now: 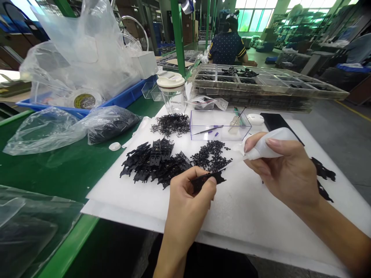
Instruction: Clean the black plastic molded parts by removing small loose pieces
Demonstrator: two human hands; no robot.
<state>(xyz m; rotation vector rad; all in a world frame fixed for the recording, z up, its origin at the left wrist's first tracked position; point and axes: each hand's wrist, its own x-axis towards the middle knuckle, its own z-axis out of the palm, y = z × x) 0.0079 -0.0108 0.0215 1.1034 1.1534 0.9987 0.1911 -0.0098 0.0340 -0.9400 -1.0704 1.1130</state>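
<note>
My left hand [193, 199] pinches a flat black plastic part [207, 180] above the white board [232, 216]. In my right hand [290, 170] is a white squeeze bottle [274, 143], tilted so that its thin tip points down and left at the black part. Whether the tip touches the part, I cannot tell. Just beyond the left hand lie a heap of similar black plastic parts [158, 160] and a pile of tiny black pieces [211, 154]. Farther back is a pile of thin black bent pieces [171, 124].
A clear tray [199, 133] holds a dark pointed tool and a small glass bottle. Behind it stand a lidded cup [172, 92] and stacked divided boxes [269, 90]. Bags fill a blue bin [116, 101] at left. Two black parts [324, 170] lie right. A person [227, 44] sits beyond.
</note>
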